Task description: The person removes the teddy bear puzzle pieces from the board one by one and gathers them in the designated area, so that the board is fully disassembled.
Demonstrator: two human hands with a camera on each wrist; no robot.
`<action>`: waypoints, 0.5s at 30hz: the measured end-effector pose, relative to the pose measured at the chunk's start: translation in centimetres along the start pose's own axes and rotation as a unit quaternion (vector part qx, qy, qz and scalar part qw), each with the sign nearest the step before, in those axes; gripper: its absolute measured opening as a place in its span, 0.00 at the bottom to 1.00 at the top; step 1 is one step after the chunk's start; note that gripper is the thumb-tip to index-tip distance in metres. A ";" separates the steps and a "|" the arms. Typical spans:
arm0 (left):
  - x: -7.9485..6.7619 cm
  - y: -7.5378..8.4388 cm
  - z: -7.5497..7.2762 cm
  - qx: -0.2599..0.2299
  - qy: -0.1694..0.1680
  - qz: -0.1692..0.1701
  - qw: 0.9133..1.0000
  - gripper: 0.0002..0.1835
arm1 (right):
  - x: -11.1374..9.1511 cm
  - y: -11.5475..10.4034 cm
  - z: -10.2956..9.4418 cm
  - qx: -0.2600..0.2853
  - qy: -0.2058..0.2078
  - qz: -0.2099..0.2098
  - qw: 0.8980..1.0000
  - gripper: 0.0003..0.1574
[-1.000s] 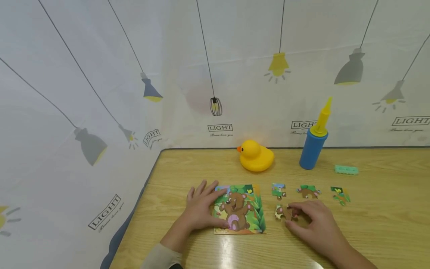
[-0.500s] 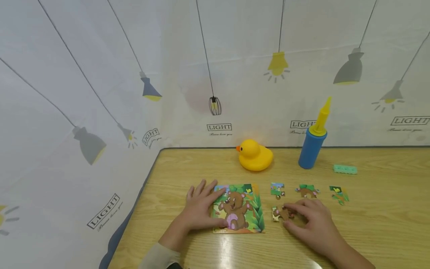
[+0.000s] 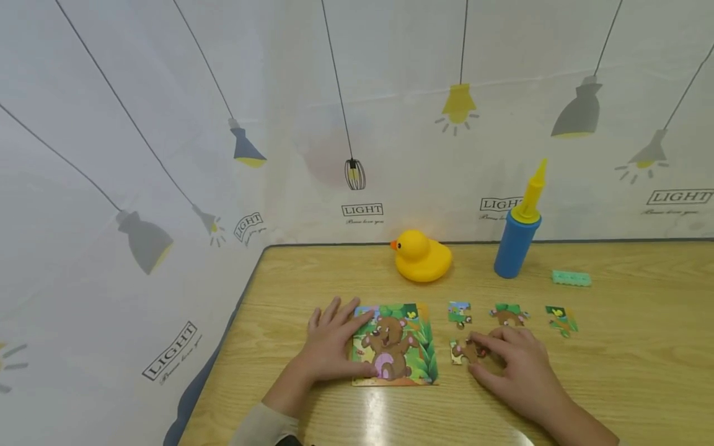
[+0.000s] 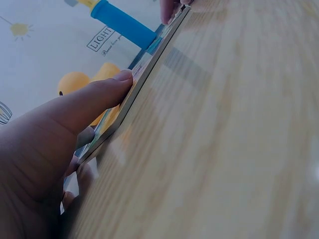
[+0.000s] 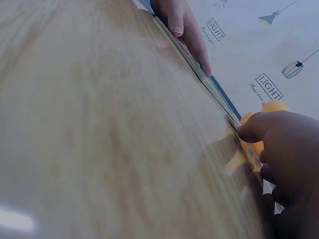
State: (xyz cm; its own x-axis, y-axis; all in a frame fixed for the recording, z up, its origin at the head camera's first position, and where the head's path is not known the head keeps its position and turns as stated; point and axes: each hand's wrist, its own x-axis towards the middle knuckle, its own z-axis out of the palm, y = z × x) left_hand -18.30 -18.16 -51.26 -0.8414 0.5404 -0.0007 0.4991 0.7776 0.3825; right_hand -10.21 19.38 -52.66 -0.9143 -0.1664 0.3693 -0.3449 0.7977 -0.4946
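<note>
- The right hand (image 3: pixel 517 367) is pinching the brown puzzle piece (image 3: pixel 467 352) between thumb and forefinger, the fingers held narrow on its right side.
- That piece is now sitting slightly further left than a second ago, its left side coming nearer to lining up beneath the blue-topped piece (image 3: pixel 460 314); the two seem to be lying better aligned, yet not joined.
- The left hand (image 3: pixel 329 353) is keeping its place, fingers spread wide and thumb resting on the lower left of the bear picture board (image 3: pixel 397 353), apparently steadying it.
- The board is lying flat on the bench (image 3: pixel 446 412), left of the loose pieces; a strip of wood is showing between its right edge and the pinched piece.
- Above the right hand, the bear-head piece (image 3: pixel 509 314) is lying close, leaving little upward room; the yellow-bird piece (image 3: pixel 561 319) is lying further right.
- The duck (image 3: pixel 423 257), blue pump (image 3: pixel 515 244) and green block (image 3: pixel 571 278) are standing back, nearer the bench's far edge, leaving sideways and near-side room.
</note>
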 end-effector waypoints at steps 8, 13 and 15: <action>0.0 0.1 -0.1 -0.006 -0.003 -0.003 1.000 0.59 | 0.2 -0.3 -0.1 -0.001 -0.007 0.012 1.000 0.28; 0.0 0.1 -0.1 -0.007 -0.003 -0.005 1.000 0.59 | 0.2 -0.3 0.1 0.002 -0.004 0.006 1.000 0.27; 0.0 0.2 -0.1 -0.008 -0.004 -0.005 1.000 0.59 | 0.2 -0.3 0.3 0.002 0.003 -0.004 1.000 0.27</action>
State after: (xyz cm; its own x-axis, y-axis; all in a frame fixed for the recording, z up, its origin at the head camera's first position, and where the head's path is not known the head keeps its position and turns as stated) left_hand -18.20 -18.07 -51.10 -0.8450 0.5347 -0.0112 0.4869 0.7777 0.3976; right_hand -10.37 18.96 -52.65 -0.9099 -0.1689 0.3788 -0.3533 0.7943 -0.4943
